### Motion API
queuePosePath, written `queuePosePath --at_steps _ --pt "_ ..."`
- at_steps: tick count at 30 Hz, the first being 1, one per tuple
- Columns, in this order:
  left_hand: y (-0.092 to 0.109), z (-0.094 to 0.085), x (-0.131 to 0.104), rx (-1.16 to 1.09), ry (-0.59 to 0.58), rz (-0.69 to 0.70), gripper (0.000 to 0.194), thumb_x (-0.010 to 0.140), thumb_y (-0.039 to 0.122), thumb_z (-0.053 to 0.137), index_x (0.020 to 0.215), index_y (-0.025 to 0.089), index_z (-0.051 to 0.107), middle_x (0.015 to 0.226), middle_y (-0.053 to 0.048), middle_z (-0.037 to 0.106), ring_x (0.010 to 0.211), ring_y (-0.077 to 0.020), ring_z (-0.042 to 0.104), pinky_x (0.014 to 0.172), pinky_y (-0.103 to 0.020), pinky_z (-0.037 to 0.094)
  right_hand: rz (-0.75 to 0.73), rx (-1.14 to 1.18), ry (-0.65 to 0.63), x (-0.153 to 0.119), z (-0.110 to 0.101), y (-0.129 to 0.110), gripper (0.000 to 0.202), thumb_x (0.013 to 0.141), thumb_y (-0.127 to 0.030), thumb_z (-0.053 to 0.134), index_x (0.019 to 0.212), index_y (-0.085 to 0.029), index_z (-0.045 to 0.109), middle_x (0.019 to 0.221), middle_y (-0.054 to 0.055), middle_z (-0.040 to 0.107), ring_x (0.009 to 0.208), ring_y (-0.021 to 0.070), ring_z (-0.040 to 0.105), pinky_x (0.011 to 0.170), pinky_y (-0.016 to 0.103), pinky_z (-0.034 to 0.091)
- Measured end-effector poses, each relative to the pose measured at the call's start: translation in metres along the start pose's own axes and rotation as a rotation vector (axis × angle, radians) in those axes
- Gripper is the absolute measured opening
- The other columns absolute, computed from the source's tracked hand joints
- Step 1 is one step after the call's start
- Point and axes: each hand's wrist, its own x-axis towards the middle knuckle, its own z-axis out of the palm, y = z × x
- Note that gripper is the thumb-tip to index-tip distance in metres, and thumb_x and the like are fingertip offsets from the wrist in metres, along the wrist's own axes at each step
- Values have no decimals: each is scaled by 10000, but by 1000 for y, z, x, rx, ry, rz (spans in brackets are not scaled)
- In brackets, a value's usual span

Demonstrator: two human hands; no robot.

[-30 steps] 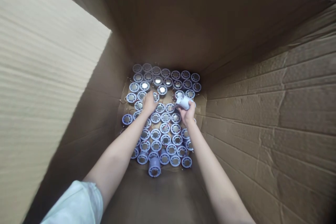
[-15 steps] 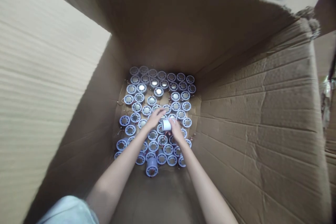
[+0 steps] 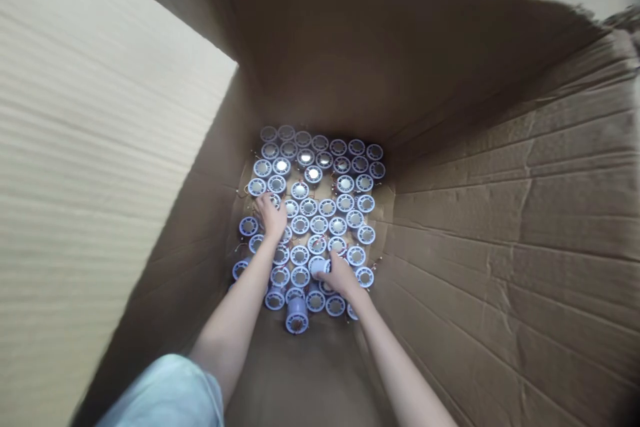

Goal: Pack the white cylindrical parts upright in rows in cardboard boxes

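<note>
Inside a deep cardboard box [image 3: 450, 167], many white cylindrical parts [image 3: 319, 225] stand in rows, each with a slotted ring around a shiny round disc. Thin wires stick out between some of them. My right hand [image 3: 343, 277] holds one tilted white cylindrical part [image 3: 320, 268] between thumb and fingers, low over the near rows. At the left of the rows, my left hand [image 3: 273, 215] reaches down with its fingers curled around the rim of another white cylindrical part [image 3: 275, 200]. Its fingertips are partly hidden.
A large cardboard flap [image 3: 110, 100] slants in from the left. Walls rise high on the far and right sides. One white cylindrical part [image 3: 297, 320] lies tipped at the near edge of the rows. Bare cardboard floor [image 3: 305, 373] shows in front of it.
My left hand has moved left, away from my right hand, onto a part in the rows. My right hand has lowered its part slightly toward me. The view has shifted a little.
</note>
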Motion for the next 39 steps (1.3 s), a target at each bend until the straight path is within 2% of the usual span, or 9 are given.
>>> queuePosePath --at_steps 7,12,16,19,24,28,34,36,39 --pt "-5 -3 57 84 6 -104 501 768 236 601 1239 148 453 1384 -192 387 1314 -337 323 1069 -502 265 -106 149 -272 20 -21 41 347 575 -198 785 880 -169 623 737 -22 594 721 166 563 664 251 412" --pt "-16 0 81 6 -112 -136 622 736 257 664 1298 131 428 1317 -189 471 1261 -305 425 1026 -409 363 -73 -11 -198 18 -19 32 518 557 -142 805 1052 -215 673 948 35 623 880 205 597 781 287 438" --pt "-24 -6 90 11 -166 -153 529 704 270 709 1182 134 525 1235 -162 546 1187 -272 507 999 -365 393 26 -129 -266 14 -33 8 595 589 -184 801 1153 -279 638 1045 68 651 983 266 607 828 358 447" --pt "-28 -15 90 -8 -190 -164 471 704 283 714 1125 138 560 1171 -132 604 1096 -234 573 946 -320 427 59 -240 -216 21 -55 -17 468 678 -320 753 1132 -267 650 1137 112 639 1049 319 587 836 409 447" --pt "-33 -32 79 22 -189 -182 488 690 311 716 1125 141 576 1114 -126 652 1020 -227 614 854 -276 457 -206 -79 46 69 -78 -77 388 845 -367 582 1198 -208 589 1090 94 656 1005 224 603 851 308 443" --pt "-37 -44 69 168 -284 -204 537 704 467 672 1128 149 587 1106 -175 651 1025 -302 616 819 -345 470 -449 -12 247 117 -65 -131 427 867 -262 556 1282 -165 519 1224 113 564 1127 200 519 960 283 377" --pt "-29 -52 70 332 -560 -304 570 669 460 696 1151 172 595 1300 -203 536 1170 -365 524 908 -426 433 -353 -214 320 145 -33 -173 482 886 -325 540 1357 -296 440 1282 136 466 1168 295 473 978 455 336" --pt "-18 -50 76 359 -502 -286 532 709 419 666 1167 160 588 1323 -217 504 1208 -387 481 933 -465 414 -363 -273 360 146 -30 -171 447 903 -260 502 1345 -288 447 1215 134 499 1108 268 515 971 433 338" --pt "-1 -39 90 284 -262 -134 508 781 268 580 1269 147 506 1341 -212 469 1232 -360 458 965 -462 401 -442 -341 353 148 -37 -161 452 902 -241 493 1350 -258 438 1159 132 532 1040 249 551 957 394 358"
